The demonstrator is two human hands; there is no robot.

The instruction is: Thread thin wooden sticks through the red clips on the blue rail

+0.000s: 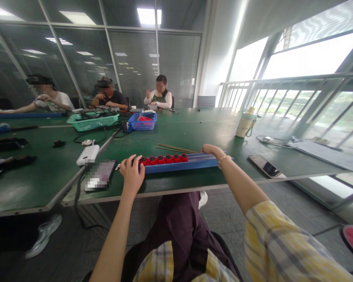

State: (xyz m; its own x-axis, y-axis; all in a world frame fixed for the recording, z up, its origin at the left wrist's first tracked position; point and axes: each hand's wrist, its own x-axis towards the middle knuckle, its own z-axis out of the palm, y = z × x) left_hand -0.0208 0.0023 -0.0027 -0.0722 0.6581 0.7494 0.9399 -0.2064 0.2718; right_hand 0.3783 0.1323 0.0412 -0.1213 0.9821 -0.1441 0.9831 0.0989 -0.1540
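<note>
A long blue tray lies along the near edge of the table, with a row of several red blocks with dark tops in its left part. Over the tray's left end is my left hand, fingers spread and thumb beside the leftmost red block. My right hand bends over the far side of the tray toward its right end; its fingertips are hidden. Thin brass-coloured rods lie behind the tray, their right ends close to my right hand. Whether that hand holds any of them does not show.
Left of the tray lie a phone and a white power bank. Green and blue baskets stand farther back. At the right are a bottle, another phone-like object and papers. Several people sit across the table.
</note>
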